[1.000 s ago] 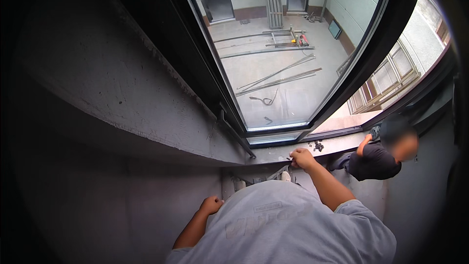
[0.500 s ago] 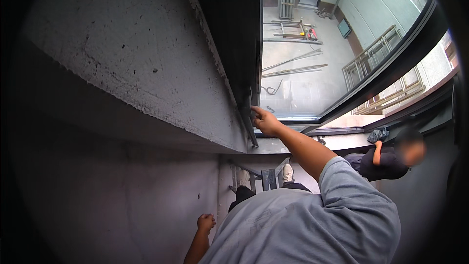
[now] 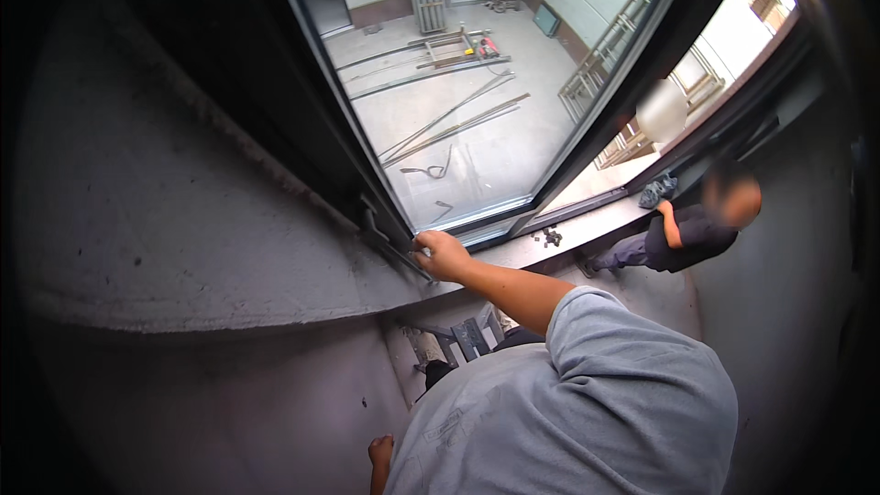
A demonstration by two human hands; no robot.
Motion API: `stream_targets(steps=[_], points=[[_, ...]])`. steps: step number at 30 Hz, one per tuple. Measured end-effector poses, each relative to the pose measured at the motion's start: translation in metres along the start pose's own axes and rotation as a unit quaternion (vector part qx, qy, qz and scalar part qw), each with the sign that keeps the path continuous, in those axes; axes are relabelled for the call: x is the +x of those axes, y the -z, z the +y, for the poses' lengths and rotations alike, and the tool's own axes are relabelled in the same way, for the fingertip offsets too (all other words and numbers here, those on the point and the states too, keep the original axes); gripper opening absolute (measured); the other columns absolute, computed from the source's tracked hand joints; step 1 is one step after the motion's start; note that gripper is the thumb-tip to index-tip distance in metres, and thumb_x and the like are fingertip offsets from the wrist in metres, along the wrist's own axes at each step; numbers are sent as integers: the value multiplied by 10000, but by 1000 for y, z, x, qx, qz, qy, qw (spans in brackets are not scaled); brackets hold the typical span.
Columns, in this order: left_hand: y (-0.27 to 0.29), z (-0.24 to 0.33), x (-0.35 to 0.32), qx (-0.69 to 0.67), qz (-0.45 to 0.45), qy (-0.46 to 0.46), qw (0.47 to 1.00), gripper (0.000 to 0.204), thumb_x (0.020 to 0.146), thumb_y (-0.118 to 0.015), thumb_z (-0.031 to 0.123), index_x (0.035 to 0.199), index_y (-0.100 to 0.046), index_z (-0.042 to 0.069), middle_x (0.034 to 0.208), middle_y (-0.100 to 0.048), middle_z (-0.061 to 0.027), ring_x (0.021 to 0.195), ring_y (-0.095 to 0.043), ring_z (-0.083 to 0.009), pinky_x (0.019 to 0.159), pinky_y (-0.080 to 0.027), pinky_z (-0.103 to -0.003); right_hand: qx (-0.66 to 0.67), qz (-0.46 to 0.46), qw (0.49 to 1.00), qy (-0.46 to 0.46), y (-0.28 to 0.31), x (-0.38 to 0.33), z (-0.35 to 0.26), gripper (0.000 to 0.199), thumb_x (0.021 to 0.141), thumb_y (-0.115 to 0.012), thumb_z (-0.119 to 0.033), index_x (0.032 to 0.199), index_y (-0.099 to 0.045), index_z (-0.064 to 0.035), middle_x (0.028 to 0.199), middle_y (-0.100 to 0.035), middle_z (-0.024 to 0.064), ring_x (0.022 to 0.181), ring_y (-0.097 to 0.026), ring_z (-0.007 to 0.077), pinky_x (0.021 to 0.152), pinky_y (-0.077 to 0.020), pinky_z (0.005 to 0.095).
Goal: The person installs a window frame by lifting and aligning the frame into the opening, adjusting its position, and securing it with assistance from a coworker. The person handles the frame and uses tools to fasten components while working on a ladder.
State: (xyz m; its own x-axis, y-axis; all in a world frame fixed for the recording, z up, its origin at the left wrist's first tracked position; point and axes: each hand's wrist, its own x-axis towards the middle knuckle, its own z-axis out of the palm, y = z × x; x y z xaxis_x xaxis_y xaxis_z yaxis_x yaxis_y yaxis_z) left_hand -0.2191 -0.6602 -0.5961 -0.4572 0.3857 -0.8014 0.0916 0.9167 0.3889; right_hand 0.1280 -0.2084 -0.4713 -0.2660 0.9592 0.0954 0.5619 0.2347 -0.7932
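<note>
Left hand [image 3: 379, 449] low, right hand [image 3: 442, 257] up at the window frame [image 3: 325, 128].
From my remote seat, reading left to right: a swinging frame could nip fingers near the dark handle [image 3: 370, 220]; the left hand, partly hidden, looks curled, contents unclear to me; the right, fingers bent inward, is at the frame's lower corner just beside the handle, and I cannot tell whether it pinches anything; leaning too far above the stepladder [image 3: 470, 337] could cost balance; a sweeping forearm could scatter the small dark pieces [image 3: 551, 236] on the sill [image 3: 587, 228], toward the co-worker [image 3: 692, 238].
</note>
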Motion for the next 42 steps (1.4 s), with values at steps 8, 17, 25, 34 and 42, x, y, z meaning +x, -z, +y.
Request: stream_targets(steps=[8, 17, 25, 34, 42], points=[[12, -4, 83, 153, 10, -76, 985, 271, 859, -685, 225, 764, -653, -26, 693, -642, -70, 628, -555, -141, 606, -466, -305, 91, 94, 990, -51, 8, -86, 36, 247, 782, -730, -166, 988, -625, -81, 942, -644, 133, 887, -632, 315, 791, -512, 410], [4, 199, -17, 206, -30, -203, 957, 268, 847, -683, 227, 727, -644, -9, 659, -630, -55, 612, -543, -137, 601, -465, -318, 74, 29, 966, -245, 3, -138, 116, 285, 819, -714, -294, 1019, -687, -93, 946, -691, 155, 920, -650, 348, 809, -513, 411], [-32, 216, 44, 232, -36, -293, 927, 283, 836, -702, 258, 721, -645, 5, 672, -647, -53, 618, -588, -139, 614, -485, -317, 61, 265, 962, 7, 261, -88, -25, 182, 822, -733, -169, 812, -613, -32, 726, -541, 94, 675, -548, 251, 617, -436, 364], [-113, 370, -20, 169, -163, -393, 889, 226, 867, -680, 208, 861, -639, -14, 721, -655, -56, 642, -604, -109, 611, -490, -272, -69, 565, 765, 302, 456, -20, -170, 408, 928, -632, -120, 1291, -478, -15, 957, -655, 71, 756, -613, 96, 673, -476, 222], [-124, 399, -22, 214, -159, -518, 812, 251, 863, -685, 212, 937, -664, -27, 783, -689, -105, 723, -642, -163, 687, -513, -304, -191, 685, 633, 306, 500, 66, -171, 317, 848, -701, -177, 1120, -624, -31, 812, -590, 67, 728, -568, 153, 637, -470, 282]])
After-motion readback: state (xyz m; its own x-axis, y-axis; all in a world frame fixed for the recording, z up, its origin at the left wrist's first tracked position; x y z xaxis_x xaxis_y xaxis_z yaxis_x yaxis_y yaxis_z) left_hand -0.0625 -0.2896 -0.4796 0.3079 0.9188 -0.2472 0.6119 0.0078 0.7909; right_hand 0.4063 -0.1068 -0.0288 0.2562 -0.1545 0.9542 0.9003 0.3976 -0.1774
